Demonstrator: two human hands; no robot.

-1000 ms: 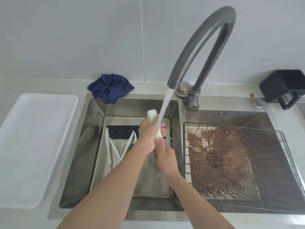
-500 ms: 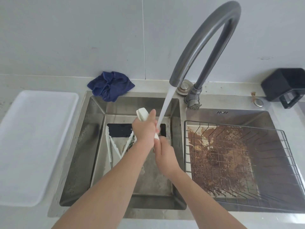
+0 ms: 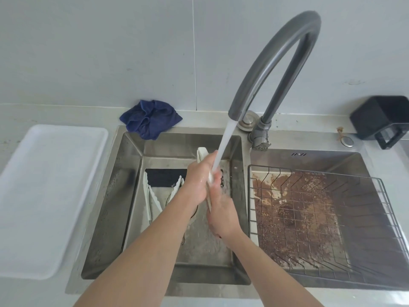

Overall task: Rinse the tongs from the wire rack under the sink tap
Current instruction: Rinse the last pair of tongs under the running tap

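White plastic tongs sit in both my hands over the left sink basin, right under the tap's running stream. From the head view, my left hand is curled around the upper end and my right hand wraps the lower part. The wire rack in the right basin is empty, so fetching looks done; I judge rinsing is underway. Another pair of tongs lies in the basin.

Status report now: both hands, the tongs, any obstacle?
Left hand and right hand grip white tongs under running water. Nothing blocking.
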